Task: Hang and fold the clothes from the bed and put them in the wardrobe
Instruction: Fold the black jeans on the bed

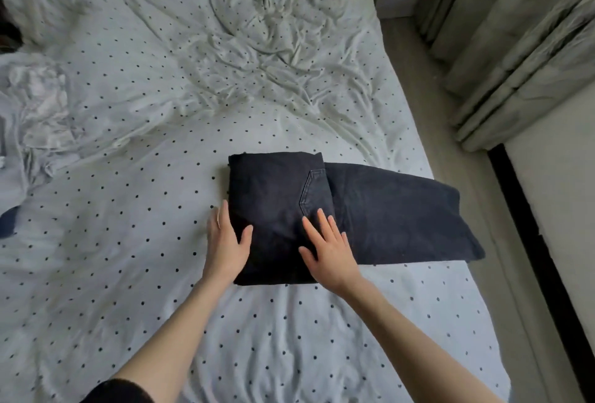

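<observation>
A pair of black jeans [386, 212] lies partly folded on the bed [128, 241], near its right edge. The upper part with a back pocket is doubled over on the left; the legs stretch out flat to the right. My left hand [227, 241] lies along the left edge of the folded part, fingers straight, thumb on the denim. My right hand [328, 248] presses flat on the fold, fingers spread. A crumpled white garment [38, 112] lies at the bed's left side.
The bed has a white cover with black dots, wrinkled toward the far end. Something dark blue [8, 220] peeks in at the left edge. Right of the bed runs a strip of floor [450, 151], with pale curtains [515, 48] and a black frame [531, 241].
</observation>
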A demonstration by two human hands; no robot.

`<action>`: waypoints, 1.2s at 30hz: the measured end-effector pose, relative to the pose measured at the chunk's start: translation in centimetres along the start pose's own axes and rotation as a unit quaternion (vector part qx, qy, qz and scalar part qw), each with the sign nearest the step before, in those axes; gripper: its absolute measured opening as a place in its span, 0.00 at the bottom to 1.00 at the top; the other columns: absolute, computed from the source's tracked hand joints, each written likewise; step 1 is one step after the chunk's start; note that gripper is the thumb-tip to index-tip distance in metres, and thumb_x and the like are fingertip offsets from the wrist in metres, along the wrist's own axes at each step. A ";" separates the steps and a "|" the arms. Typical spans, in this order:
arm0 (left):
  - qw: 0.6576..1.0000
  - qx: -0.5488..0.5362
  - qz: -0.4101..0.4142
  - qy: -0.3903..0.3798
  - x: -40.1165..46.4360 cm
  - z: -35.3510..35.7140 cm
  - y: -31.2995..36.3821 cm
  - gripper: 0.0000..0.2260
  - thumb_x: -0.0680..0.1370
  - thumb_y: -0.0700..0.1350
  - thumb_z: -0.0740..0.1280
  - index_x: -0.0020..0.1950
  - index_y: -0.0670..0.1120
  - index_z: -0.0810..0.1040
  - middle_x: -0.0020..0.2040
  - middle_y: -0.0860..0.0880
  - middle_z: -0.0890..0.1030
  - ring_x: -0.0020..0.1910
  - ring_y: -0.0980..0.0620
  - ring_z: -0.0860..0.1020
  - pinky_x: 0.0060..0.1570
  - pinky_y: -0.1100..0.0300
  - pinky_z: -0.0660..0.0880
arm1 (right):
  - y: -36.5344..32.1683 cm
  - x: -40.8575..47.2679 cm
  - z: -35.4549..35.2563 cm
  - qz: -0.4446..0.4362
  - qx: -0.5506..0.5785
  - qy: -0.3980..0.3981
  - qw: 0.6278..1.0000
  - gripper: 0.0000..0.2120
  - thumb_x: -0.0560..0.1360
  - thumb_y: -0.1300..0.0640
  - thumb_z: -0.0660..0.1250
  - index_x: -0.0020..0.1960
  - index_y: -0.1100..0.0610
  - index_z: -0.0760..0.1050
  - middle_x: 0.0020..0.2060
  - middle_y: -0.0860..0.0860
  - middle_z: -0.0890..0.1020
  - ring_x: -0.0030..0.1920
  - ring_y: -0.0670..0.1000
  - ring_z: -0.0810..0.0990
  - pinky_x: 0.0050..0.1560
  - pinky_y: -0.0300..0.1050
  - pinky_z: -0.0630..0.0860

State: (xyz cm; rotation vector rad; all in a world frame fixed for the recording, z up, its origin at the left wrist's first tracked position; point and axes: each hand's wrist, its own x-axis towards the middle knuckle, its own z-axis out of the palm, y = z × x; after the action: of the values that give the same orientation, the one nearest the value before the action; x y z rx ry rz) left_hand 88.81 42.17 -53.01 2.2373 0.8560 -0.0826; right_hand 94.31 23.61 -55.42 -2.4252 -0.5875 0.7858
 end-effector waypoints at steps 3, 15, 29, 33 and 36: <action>0.989 -0.098 -0.091 -0.057 1.4 0.4 0.4 0.28 0.78 0.51 0.64 0.74 0.44 0.57 0.72 0.48 0.65 0.68 0.51 0.66 0.60 0.64 0.61 | 0.1 0.9 1.1 -0.005 -0.028 -0.030 0.999 0.28 0.81 0.49 0.55 0.77 0.49 0.48 0.77 0.52 0.41 0.76 0.56 0.37 0.74 0.55 0.42; 0.988 -0.118 0.069 -0.066 -1.8 2.3 10.1 0.29 0.69 0.61 0.67 0.67 0.56 0.65 0.59 0.58 0.75 0.56 0.56 0.75 0.54 0.58 0.73 | 5.0 -1.4 -8.2 0.178 0.490 0.021 0.853 0.10 0.80 0.53 0.60 0.59 0.50 0.75 0.62 0.46 0.76 0.61 0.46 0.77 0.52 0.35 0.74; 0.971 0.075 0.185 -0.129 -0.1 13.0 13.6 0.21 0.79 0.45 0.62 0.72 0.46 0.65 0.69 0.47 0.65 0.67 0.48 0.64 0.63 0.59 0.63 | 15.8 -1.2 -11.1 0.241 0.024 0.067 0.968 0.28 0.79 0.38 0.51 0.76 0.45 0.53 0.76 0.47 0.56 0.75 0.54 0.53 0.71 0.59 0.55; 0.976 -0.050 -0.018 -0.213 1.1 13.5 12.1 0.28 0.78 0.48 0.65 0.74 0.40 0.59 0.65 0.46 0.72 0.60 0.53 0.72 0.57 0.66 0.66 | 16.8 -0.2 -9.2 0.244 0.028 -0.004 0.969 0.30 0.77 0.33 0.47 0.76 0.40 0.48 0.77 0.44 0.51 0.76 0.54 0.50 0.70 0.64 0.52; 0.962 -0.117 -0.064 -0.238 1.3 15.1 12.6 0.30 0.75 0.53 0.67 0.72 0.43 0.61 0.65 0.50 0.73 0.61 0.54 0.73 0.60 0.61 0.69 | 17.5 0.1 -8.8 0.243 0.041 0.004 0.969 0.31 0.75 0.31 0.48 0.75 0.39 0.51 0.76 0.43 0.54 0.75 0.53 0.53 0.69 0.63 0.54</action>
State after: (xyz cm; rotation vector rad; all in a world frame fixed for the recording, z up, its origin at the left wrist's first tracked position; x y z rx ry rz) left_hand 100.24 26.56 -56.74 1.8282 0.6989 -0.5303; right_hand 104.11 7.11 -59.65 -2.5198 0.0575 0.9670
